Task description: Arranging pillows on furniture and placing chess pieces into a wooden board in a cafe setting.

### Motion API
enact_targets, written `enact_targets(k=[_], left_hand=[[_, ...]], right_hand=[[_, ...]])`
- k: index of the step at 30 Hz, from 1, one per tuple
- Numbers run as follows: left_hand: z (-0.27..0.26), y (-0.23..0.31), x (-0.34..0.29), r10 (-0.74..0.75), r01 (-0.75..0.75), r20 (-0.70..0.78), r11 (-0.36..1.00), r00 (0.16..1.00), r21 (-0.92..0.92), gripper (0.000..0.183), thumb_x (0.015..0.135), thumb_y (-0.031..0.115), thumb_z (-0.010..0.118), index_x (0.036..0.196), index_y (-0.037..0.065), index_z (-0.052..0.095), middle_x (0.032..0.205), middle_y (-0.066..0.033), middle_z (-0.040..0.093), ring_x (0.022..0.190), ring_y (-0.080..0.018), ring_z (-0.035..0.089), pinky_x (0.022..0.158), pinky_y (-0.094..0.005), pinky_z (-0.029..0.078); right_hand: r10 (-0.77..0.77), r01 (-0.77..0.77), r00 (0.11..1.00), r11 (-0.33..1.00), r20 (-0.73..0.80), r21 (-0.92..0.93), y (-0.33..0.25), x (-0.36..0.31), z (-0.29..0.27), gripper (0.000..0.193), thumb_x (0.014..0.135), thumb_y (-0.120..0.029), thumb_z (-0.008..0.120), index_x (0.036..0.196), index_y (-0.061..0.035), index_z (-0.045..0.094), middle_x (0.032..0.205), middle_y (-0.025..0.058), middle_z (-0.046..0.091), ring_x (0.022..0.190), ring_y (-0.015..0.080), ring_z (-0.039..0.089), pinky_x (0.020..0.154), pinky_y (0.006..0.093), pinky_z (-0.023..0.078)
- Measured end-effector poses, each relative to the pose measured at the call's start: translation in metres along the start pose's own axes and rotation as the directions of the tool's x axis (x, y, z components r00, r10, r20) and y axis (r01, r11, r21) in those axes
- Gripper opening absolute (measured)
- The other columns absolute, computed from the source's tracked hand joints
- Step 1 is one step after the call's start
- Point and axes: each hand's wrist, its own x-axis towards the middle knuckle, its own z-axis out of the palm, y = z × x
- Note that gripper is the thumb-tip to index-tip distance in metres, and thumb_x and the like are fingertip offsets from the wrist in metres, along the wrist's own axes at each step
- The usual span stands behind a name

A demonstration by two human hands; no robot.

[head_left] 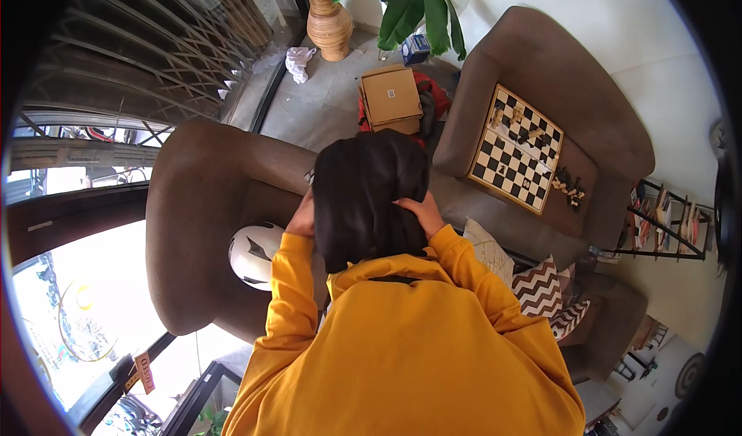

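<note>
A bulky bundle of black fabric is held up in front of my chest, its surface creased; whether it is a bag or a garment I cannot tell. My left hand grips its left side, with the fingertips hidden behind the cloth. On the opposite side, my right hand is closed on the edge, its thumb lying across the front. Both forearms are in yellow sleeves. A small patterned patch shows beside the bundle above my left hand.
A brown armchair at left holds a white-and-black rounded object. Cardboard boxes lie ahead. At right, a chessboard and loose chess pieces rest on a brown sofa. Cushions sit nearer. A woven vase stands far off.
</note>
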Motion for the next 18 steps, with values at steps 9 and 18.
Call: enact_targets(k=[9, 18], left_hand=[[0.029, 0.005, 0.067, -0.448, 0.438, 0.07, 0.81, 0.891, -0.389, 0.086, 0.088, 0.045, 0.055, 0.146, 0.004, 0.007, 0.148, -0.0151, 0.022, 0.137, -0.025, 0.022, 0.109, -0.0299, 0.02], [0.104, -0.145, 0.213, -0.556, 0.506, -0.211, 0.826, 0.804, -0.248, 0.074, 0.09, 0.028, 0.057, 0.145, 0.006, 0.014, 0.145, -0.0261, 0.023, 0.132, -0.0346, 0.032, 0.104, -0.0343, 0.032]], right_hand=[[0.156, -0.123, 0.976, 0.969, -0.149, 0.213, 0.001, 0.039, -0.036, 0.038, 0.075, -0.019, 0.068, 0.106, 0.0011, 0.056, 0.099, 0.0115, 0.061, 0.091, 0.0217, 0.061, 0.082, 0.0314, 0.05], [0.197, -0.169, 0.958, 0.975, -0.21, 0.144, 0.001, 0.242, -0.132, 0.057, 0.074, -0.03, 0.07, 0.118, 0.0021, 0.053, 0.112, 0.0137, 0.059, 0.098, 0.0236, 0.059, 0.088, 0.0318, 0.047]])
